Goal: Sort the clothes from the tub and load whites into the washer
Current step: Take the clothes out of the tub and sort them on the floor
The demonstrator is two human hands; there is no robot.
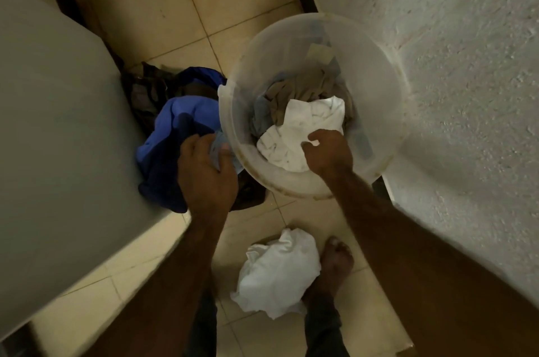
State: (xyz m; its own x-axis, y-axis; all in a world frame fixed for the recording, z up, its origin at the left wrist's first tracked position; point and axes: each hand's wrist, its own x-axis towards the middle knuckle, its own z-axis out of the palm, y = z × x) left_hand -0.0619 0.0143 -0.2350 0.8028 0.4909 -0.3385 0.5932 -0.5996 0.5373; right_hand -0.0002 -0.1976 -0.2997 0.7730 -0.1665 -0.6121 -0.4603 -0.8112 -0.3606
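Note:
A translucent plastic tub [379, 88] stands on the tiled floor against the wall. Inside it lie a white garment [303, 129] and grey-brown clothes [294, 91]. My right hand [328, 152] reaches into the tub and pinches the white garment at its near edge. My left hand [204, 170] grips a pale blue-grey cloth [218, 149] just outside the tub's left rim, over a pile of blue and dark clothes [175, 123] on the floor. A second white garment [277, 272] lies crumpled on the floor by my bare foot [335, 260].
The washer's pale body [52, 123] fills the left side, close to the dark pile. A rough white wall [452, 50] runs along the right. Beige floor tiles [163, 6] stretch beyond the tub.

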